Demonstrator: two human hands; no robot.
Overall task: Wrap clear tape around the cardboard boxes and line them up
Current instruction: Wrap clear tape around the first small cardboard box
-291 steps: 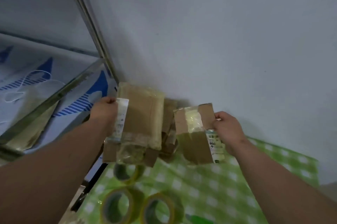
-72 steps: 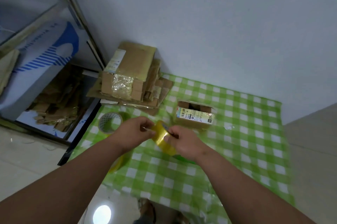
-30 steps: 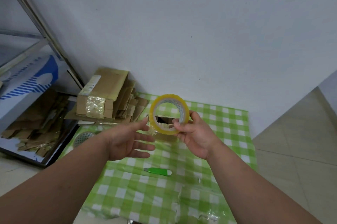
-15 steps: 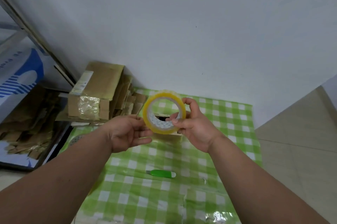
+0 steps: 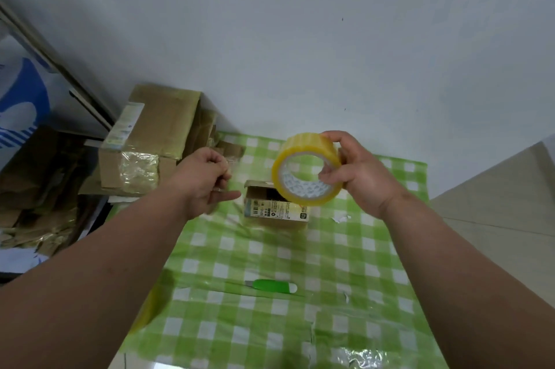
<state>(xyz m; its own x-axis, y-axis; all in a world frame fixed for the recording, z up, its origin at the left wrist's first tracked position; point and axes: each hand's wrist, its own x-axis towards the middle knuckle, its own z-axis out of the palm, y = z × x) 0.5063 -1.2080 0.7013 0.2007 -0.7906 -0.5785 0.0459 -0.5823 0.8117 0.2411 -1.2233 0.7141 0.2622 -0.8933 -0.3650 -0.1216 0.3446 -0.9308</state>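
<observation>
My right hand [image 5: 363,179] grips a yellowish roll of clear tape [image 5: 303,188] in the air, thumb on top and fingers through the core. My left hand [image 5: 201,179] is off to the roll's left with its fingers curled, pinching the faint clear tape end [image 5: 231,162]. Just behind and below the roll, a small open-topped cardboard box [image 5: 276,214] with a printed label stands on the green checked cloth [image 5: 345,263]. A larger taped cardboard box [image 5: 150,134] lies on flattened cardboard at the back left.
A green utility knife [image 5: 274,286] lies on the cloth in front of the small box. A second yellowish tape roll [image 5: 150,308] shows partly under my left forearm. White wall behind, tiled floor at right, and a metal rack with cardboard scraps [image 5: 39,182] at left.
My left hand has moved left, away from the roll, and closed its fingers on the tape end. My right hand has shifted the roll slightly to the right.
</observation>
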